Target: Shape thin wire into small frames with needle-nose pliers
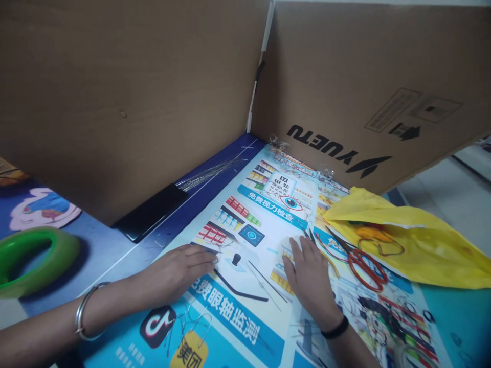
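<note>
Two bare hands rest low over a printed poster (274, 232). Left hand (186, 263): palm down, fingers straight and close together; we cannot tell whether it pinches anything. A bent black strip (245, 295) lies on the poster, one end just beside those fingertips. Right hand (310, 278): palm down, fingers slightly spread, thumb apart, beside pliers (333, 266) partly hidden by it. Between the hands we note thin wires (268, 282), well clear of the right fingers.

Farther right, red-handled scissors (368, 271) lie by a yellow bag (406, 237), its mouth showing something orange. Left of the poster, a black case (153, 212) has a bundle of wires (215, 174) at its end; near the left edge, a green tape roll (63, 263). Beyond, we see two cardboard panels (115, 76) meeting at a corner, the right one lettered YUETU upside down.
</note>
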The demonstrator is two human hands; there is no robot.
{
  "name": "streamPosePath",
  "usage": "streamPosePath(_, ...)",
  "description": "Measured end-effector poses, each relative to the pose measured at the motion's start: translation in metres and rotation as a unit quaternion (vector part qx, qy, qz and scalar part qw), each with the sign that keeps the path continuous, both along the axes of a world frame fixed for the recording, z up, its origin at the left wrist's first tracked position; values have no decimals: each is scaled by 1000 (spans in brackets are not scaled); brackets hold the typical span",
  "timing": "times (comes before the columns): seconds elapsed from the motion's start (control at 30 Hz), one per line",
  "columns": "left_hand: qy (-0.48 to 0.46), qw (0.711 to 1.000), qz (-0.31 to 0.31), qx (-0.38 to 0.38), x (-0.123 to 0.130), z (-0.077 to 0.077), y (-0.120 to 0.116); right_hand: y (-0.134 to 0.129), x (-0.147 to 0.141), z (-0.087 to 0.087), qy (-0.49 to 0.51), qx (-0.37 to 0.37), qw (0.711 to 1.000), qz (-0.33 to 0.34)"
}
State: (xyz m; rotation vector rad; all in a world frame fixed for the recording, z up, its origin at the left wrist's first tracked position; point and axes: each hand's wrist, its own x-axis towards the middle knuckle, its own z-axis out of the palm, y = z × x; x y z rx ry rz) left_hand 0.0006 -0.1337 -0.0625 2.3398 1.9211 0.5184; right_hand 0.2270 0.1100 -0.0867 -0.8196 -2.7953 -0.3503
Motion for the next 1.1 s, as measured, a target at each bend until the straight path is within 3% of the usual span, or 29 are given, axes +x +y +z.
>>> streamPosePath(0.67,43,999,-21,-12,-2,5,-1,1,1,-1,5,3,1000,3)
streamPosePath(1.1,17,999,-25,-21,-3,11,0,1,0,-1,9,-6,1000,3)
